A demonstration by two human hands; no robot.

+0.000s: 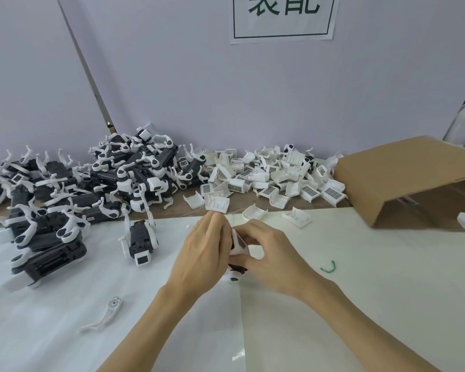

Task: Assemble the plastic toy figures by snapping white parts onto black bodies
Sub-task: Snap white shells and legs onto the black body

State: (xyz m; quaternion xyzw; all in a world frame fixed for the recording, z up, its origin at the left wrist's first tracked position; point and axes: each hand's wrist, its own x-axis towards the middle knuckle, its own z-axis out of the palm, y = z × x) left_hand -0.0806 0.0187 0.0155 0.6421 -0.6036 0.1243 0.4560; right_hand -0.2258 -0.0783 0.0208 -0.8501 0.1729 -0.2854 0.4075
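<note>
Both my hands meet at the table's middle around one toy figure (238, 267), a black body with white parts, mostly hidden between them. My left hand (202, 253) wraps the figure from the left. My right hand (269, 253) pinches a white part (239, 247) against the body's top. A finished-looking figure (140, 241) stands on the white sheet to the left. A heap of black bodies with white legs (91, 183) fills the back left. A pile of loose white shell parts (269, 175) lies at the back centre.
An open cardboard box (414, 181) lies on its side at the right. A single white leg piece (105, 315) lies near the front left. A small green curl (329, 267) sits right of my hands. A paper sign (282, 17) hangs on the wall.
</note>
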